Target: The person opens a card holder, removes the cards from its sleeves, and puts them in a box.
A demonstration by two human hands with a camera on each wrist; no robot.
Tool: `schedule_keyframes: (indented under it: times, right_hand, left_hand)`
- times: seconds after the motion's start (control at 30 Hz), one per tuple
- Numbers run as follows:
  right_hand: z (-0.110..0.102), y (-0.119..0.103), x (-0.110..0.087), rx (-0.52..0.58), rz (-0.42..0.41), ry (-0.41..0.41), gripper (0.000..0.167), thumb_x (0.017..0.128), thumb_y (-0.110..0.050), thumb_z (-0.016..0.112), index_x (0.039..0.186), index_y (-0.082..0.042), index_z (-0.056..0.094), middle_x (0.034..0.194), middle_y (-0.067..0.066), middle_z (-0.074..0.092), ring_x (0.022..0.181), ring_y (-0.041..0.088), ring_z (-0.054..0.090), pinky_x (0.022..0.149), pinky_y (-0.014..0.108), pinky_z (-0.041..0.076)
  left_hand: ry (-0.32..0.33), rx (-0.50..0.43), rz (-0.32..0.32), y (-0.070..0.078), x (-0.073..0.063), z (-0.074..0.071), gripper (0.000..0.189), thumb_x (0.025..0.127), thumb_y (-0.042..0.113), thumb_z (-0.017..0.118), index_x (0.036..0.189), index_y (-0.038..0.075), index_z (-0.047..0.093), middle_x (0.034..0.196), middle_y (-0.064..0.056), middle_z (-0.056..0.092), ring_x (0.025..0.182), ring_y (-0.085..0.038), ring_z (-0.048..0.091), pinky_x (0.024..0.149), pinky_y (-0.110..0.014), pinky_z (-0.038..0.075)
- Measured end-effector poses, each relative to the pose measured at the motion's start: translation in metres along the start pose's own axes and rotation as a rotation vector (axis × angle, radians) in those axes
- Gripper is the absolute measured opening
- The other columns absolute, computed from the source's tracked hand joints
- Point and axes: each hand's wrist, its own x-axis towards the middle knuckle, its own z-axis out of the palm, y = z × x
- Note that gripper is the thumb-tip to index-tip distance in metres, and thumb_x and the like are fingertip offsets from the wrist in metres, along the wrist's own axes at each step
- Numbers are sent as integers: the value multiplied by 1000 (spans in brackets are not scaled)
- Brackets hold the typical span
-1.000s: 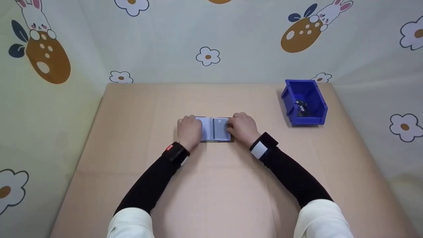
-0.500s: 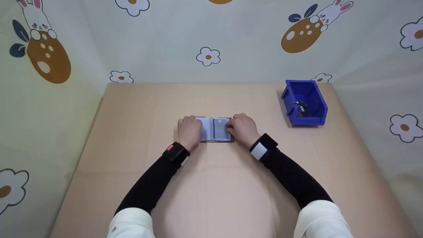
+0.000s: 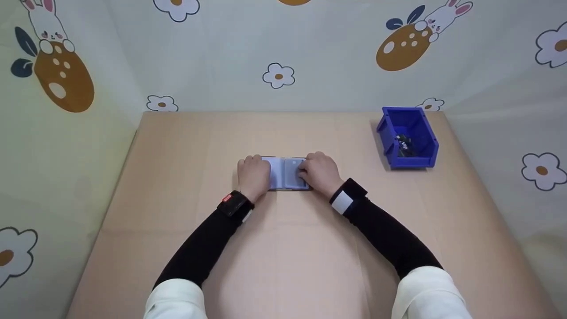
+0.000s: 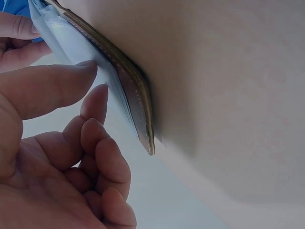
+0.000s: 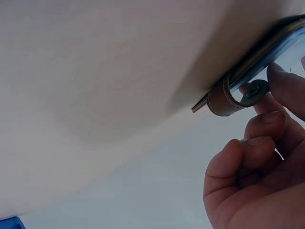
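Note:
A small card holder (image 3: 277, 173) lies spread open on the table between both hands, its clear sleeves facing up. Its brown leather cover (image 4: 136, 93) shows stitching along the edge in the left wrist view. My left hand (image 3: 254, 176) grips the left end, thumb over the sleeves (image 4: 78, 45) and fingers curled by the edge. At the right end, my right hand (image 3: 323, 173) pinches the sleeves with thumb and bent forefinger. Beside those fingers, a leather strap (image 5: 222, 99) with a round metal snap (image 5: 254, 90) curls up from the cover.
A blue plastic bin (image 3: 412, 163) stands at the back right of the table (image 3: 274, 252), holding dark packets (image 3: 404, 145) with white lettering. Patterned cloth (image 3: 221, 66) hangs behind the table and along both sides.
My right hand has shifted slightly left, its thumb further over the sleeves. The dark strip near the holder's fold no longer shows. My left hand stays in place.

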Motion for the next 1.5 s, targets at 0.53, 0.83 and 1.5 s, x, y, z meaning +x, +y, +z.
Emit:
schedule_keyframes:
  times: [0.53,0.83,1.5]
  right_hand:
    - [2,-7,7,43,0,-54,9,86,-13,74,93,-15,80,82,7,64,78,26,58,69,40,48]
    - [5,-9,9,58,-22,-34,6,86,-12,74,88,-14,79,78,6,62,77,26,59,67,40,47]
    - [6,-11,10,50,-28,-38,11,87,-14,74,97,-14,80,81,6,64,78,26,59,68,41,48]
  left_hand:
    - [18,-23,-13,0,0,1,7,82,4,63,82,1,69,91,-17,63,88,-36,57,75,-47,41]
    - [-13,-24,-19,1,0,-1,8,84,4,61,84,1,69,93,-17,63,90,-35,57,78,-46,41]
    - [39,-53,22,6,-3,-8,16,84,18,69,81,3,69,90,-14,61,89,-34,57,75,-46,40]
